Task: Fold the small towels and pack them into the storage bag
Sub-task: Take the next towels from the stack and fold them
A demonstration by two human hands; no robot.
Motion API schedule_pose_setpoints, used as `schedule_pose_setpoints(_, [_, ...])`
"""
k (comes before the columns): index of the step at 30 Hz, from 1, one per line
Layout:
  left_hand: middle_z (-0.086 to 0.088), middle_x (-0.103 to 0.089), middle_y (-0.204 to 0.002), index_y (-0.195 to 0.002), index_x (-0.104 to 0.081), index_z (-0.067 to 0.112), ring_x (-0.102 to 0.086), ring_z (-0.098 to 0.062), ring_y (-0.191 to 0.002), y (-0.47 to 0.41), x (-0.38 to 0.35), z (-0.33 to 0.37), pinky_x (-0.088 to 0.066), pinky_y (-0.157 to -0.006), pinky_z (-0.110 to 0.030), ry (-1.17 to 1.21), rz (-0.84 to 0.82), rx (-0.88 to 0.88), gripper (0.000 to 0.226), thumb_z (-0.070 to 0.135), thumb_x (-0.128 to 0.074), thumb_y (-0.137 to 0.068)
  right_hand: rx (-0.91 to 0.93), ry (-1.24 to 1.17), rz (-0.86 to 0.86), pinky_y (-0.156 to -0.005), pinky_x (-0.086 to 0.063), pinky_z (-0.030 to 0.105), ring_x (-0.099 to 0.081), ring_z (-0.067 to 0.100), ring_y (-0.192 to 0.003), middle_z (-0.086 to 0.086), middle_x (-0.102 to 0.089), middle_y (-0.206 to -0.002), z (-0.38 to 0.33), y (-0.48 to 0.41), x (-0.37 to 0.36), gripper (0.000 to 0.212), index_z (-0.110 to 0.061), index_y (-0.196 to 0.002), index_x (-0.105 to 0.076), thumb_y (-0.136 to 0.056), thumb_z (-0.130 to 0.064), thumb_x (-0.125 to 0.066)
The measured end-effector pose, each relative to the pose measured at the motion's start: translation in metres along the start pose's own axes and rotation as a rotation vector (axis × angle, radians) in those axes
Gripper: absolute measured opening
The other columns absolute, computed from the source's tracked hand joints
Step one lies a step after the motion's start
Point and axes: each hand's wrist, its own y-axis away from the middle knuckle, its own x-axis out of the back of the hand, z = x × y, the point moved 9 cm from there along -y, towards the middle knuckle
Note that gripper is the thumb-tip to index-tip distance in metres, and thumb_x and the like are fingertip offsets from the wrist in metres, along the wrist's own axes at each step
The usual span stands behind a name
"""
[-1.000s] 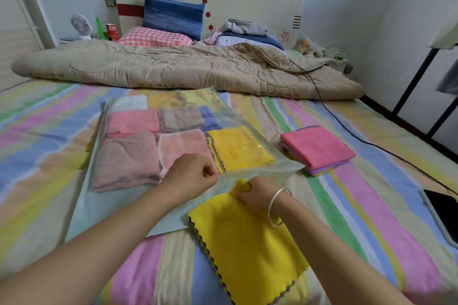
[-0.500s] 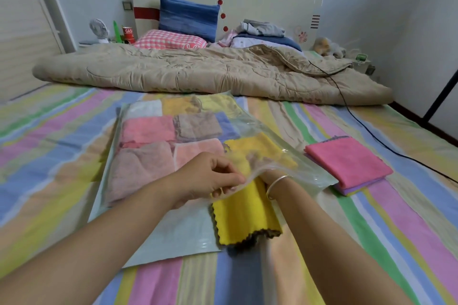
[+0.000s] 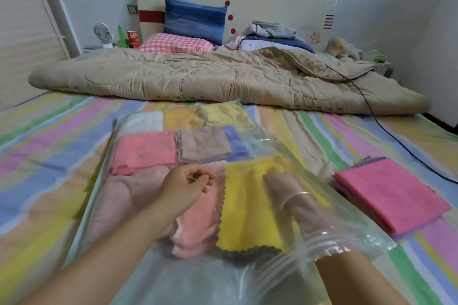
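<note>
Left hand [image 3: 188, 187]: fingers pinched on bag [image 3: 262, 142] film.
Right hand [image 3: 287, 190]: inside bag, on yellow towel [image 3: 245, 205]; grip unclear.
Pink towels [image 3: 389, 193]: stacked beside bag.

A clear storage bag [image 3: 359, 233] lies on the striped bed [image 3: 49, 156], packed with folded towels in rows; a pink one [image 3: 143, 148] and a brown one [image 3: 203, 143] sit side by side further in. The right hand [image 3: 282, 186], a bangle [image 3: 295, 197] at its wrist, reaches inside the bag and lies on a yellow towel [image 3: 245, 205], fingers stretched forward under the film. The left hand [image 3: 186, 188] stays outside, above a salmon towel [image 3: 198, 225], its fingers curled and pinching the upper film. Beside the bag, to the right, waits a stack of pink towels [image 3: 389, 193]; a beige quilt [image 3: 198, 77] lies bunched across the bed beyond, and a black cable [image 3: 386, 131] trails over it.
</note>
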Motion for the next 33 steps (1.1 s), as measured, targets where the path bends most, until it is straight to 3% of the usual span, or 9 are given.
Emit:
schedule_pose_setpoints(4, [0.018, -0.07, -0.082, -0.077, -0.067, 0.031, -0.066, -0.006, -0.082, -0.041, 0.003, 0.01, -0.051, -0.079, -0.028, -0.331, 0.095, -0.187, 0.028, 0.007, -0.057, -0.084, 0.038, 0.008, 0.074, -0.088, -0.047, 0.029, -0.062, 0.02, -0.099, 0.01, -0.067, -0.106, -0.004, -0.019, 0.01, 0.024, -0.02, -0.096, -0.063, -0.089, -0.038, -0.049])
schedule_pose_setpoints(8, [0.008, -0.063, -0.114, -0.11, -0.063, 0.023, -0.058, -0.014, -0.109, -0.081, -0.017, 0.014, -0.044, -0.088, -0.027, -0.59, 0.02, -0.293, 0.024, 0.016, -0.056, -0.087, 0.056, -0.065, 0.003, -0.093, -0.049, 0.043, -0.062, 0.032, -0.107, 0.013, -0.064, -0.113, 0.006, -0.07, -0.011, 0.031, -0.032, -0.071, -0.052, -0.057, -0.06, -0.052])
schedule_pose_setpoints(10, [0.004, -0.056, -0.132, -0.125, -0.056, 0.022, -0.051, -0.017, -0.122, -0.102, -0.03, 0.01, -0.041, -0.099, -0.03, -0.682, -0.043, -0.297, 0.036, 0.02, -0.052, -0.089, 0.104, -0.014, 0.02, -0.088, -0.05, 0.04, -0.063, 0.031, -0.102, 0.011, -0.067, -0.107, -0.013, -0.069, -0.005, 0.022, -0.033, -0.065, -0.044, -0.07, -0.05, -0.058])
schedule_pose_setpoints(14, [0.003, -0.032, -0.155, -0.145, -0.035, 0.02, -0.029, -0.015, -0.142, -0.134, -0.048, -0.006, -0.022, -0.116, -0.031, -0.802, -0.153, -0.234, 0.05, 0.032, -0.042, -0.097, 0.186, 0.105, 0.102, -0.073, -0.043, 0.032, -0.06, 0.027, -0.097, 0.004, -0.064, -0.107, -0.032, -0.059, 0.005, 0.022, -0.026, -0.093, -0.049, -0.09, -0.048, -0.051])
schedule_pose_setpoints(17, [0.004, -0.014, -0.161, -0.151, -0.023, 0.022, -0.013, -0.011, -0.147, -0.144, -0.055, -0.019, -0.012, -0.12, -0.034, -0.857, -0.218, -0.194, 0.057, 0.042, -0.035, -0.099, 0.071, 0.056, 0.036, -0.074, -0.041, 0.032, -0.059, 0.025, -0.101, 0.002, -0.061, -0.113, -0.017, -0.063, -0.002, 0.057, -0.022, -0.11, -0.048, -0.079, -0.07, -0.049])
schedule_pose_setpoints(20, [0.005, -0.006, -0.162, -0.152, -0.018, 0.023, -0.006, -0.009, -0.148, -0.141, -0.059, -0.023, -0.006, -0.12, -0.031, -0.844, -0.246, -0.189, 0.056, 0.042, -0.03, -0.1, 0.039, 0.007, -0.015, -0.075, -0.04, 0.025, -0.054, 0.016, -0.094, -0.005, -0.055, -0.107, -0.015, -0.064, 0.001, 0.076, -0.013, -0.123, -0.051, -0.071, -0.067, -0.063])
schedule_pose_setpoints(23, [0.004, -0.01, -0.161, -0.152, -0.021, 0.022, -0.008, -0.009, -0.148, -0.14, -0.056, -0.021, -0.007, -0.12, -0.028, -0.76, -0.21, -0.216, 0.055, 0.039, -0.032, -0.101, 0.09, 0.247, -0.136, -0.077, -0.04, 0.022, -0.053, 0.017, -0.097, 0.001, -0.054, -0.109, -0.022, -0.06, -0.008, 0.078, -0.015, -0.119, -0.058, -0.067, -0.073, -0.057])
schedule_pose_setpoints(26, [0.002, -0.018, -0.16, -0.15, -0.028, 0.021, -0.014, -0.011, -0.147, -0.138, -0.05, -0.016, -0.011, -0.12, -0.029, -0.754, -0.15, -0.262, 0.052, 0.036, -0.035, -0.101, 0.018, 0.244, 0.047, -0.065, -0.048, 0.026, -0.054, 0.017, -0.076, -0.006, -0.055, -0.082, -0.02, -0.052, 0.001, 0.073, -0.021, -0.099, -0.05, -0.043, -0.067, -0.058])
schedule_pose_setpoints(33, [0.0, -0.029, -0.156, -0.145, -0.037, 0.02, -0.023, -0.013, -0.144, -0.123, -0.044, -0.009, -0.017, -0.118, -0.031, -0.745, -0.133, -0.297, 0.048, 0.034, -0.039, -0.099, 0.034, 0.38, 0.156, -0.087, -0.044, 0.032, -0.056, 0.02, -0.113, -0.004, -0.057, -0.117, -0.013, -0.016, 0.014, 0.085, -0.025, -0.129, -0.038, -0.064, -0.079, -0.053])
